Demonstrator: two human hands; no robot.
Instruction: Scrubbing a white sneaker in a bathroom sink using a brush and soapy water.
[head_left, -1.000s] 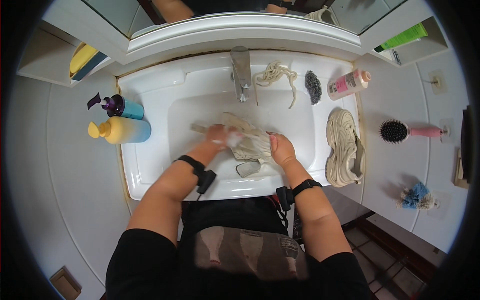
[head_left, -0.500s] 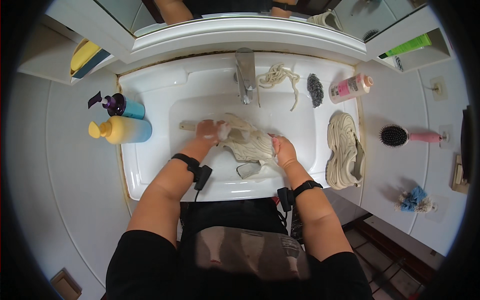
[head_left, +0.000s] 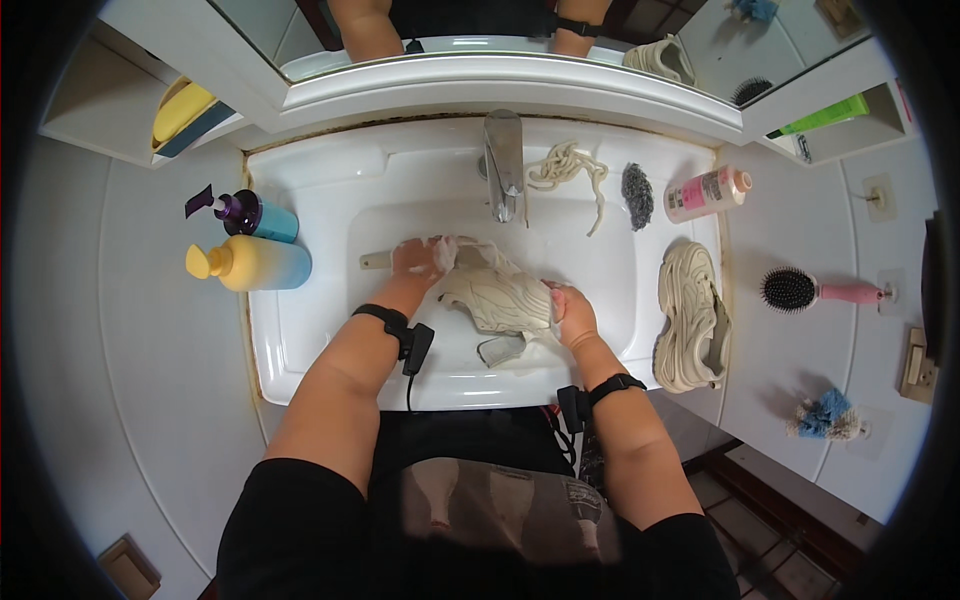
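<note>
Over the basin of the white sink point(head_left: 610, 290), a wet cream sneaker point(head_left: 500, 298) lies tilted with suds on it. My right hand point(head_left: 573, 312) is closed around the sneaker's right end. My left hand point(head_left: 418, 262), covered in foam, is closed on a pale-handled brush point(head_left: 375, 261) at the shoe's left part; the handle's end sticks out to the left, and the head is hidden by hand and suds. A grey-lined flap point(head_left: 500, 350), seemingly the tongue, hangs off the sneaker's near side. The matching sneaker point(head_left: 690, 318) rests on the sink's right ledge.
Behind the basin stands a chrome faucet point(head_left: 503, 165), with loose cream shoelaces point(head_left: 570, 165) beside it. A steel wool pad point(head_left: 637, 196) and a pink-labelled bottle point(head_left: 708, 193) lie right of them. Two pump bottles, one purple-topped point(head_left: 258, 215) and one yellow-blue point(head_left: 262, 264), lie left. A hairbrush point(head_left: 800, 290) hangs on the right wall.
The whole view has shifted slightly. My left hand has slid a little along the sneaker with the brush, whose handle shows less tilt. My right hand keeps its grip.
</note>
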